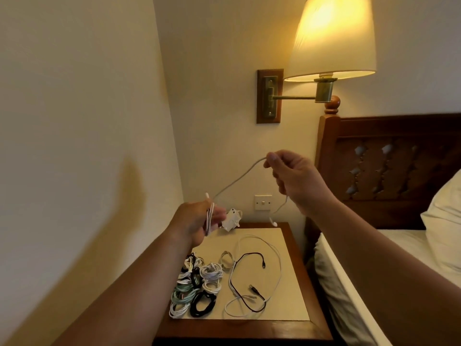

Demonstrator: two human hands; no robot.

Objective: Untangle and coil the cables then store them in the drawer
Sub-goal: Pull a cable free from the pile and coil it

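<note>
Here, the left hand [199, 221] and right hand [294, 178] grip a white cable [238, 180] slanting up rightward.

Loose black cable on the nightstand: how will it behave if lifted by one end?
Probably floppy: the black cable lies in slack curves. Likely light, being thin. It crosses the loose white cable, so it may drag that along.

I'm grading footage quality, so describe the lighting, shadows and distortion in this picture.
Head view: the lit cream fabric wall lamp casts warm yellow light, its shade nearly blown out. Same view: the wide-angle lens curves the pale plaster wall and stretches both forearms. A soft shadow lies on that wall beside the left hand. The thin white cable between it and the right hand looks fairly sharp.
</note>
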